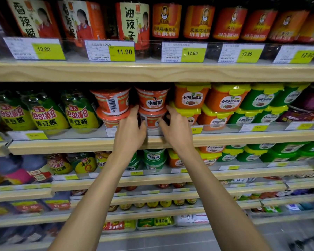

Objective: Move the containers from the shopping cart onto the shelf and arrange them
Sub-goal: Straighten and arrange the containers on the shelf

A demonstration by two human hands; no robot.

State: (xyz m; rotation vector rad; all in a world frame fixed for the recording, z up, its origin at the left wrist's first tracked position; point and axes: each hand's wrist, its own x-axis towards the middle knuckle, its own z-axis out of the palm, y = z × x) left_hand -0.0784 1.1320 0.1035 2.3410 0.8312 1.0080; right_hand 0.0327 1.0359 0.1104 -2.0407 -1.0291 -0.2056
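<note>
Centre frame, middle shelf (62,144): the left hand (130,122) and right hand (174,124) bracket the lower orange tub (151,122), fingers curled against its flanks, gripping it from both sides. An upper orange tub (152,98) rides on its lid. A matching stack (112,104) stands just to the left, and yellow-lidded boxes (190,96) crowd the right.

Watching from my remote station, I judge this the arranging step: the tubs are already on the shelf and the pair is being squared up. The next move, as I read it, calls for a gentle turn or push that brings the lower label forward without tipping the tub above.

The hands cover most of the lower tub, so I cannot read its label or see its base. The fingertips are lost in shadow. I cannot make out the shopping cart, and the lower shelves blur toward the bottom of the frame.
</note>
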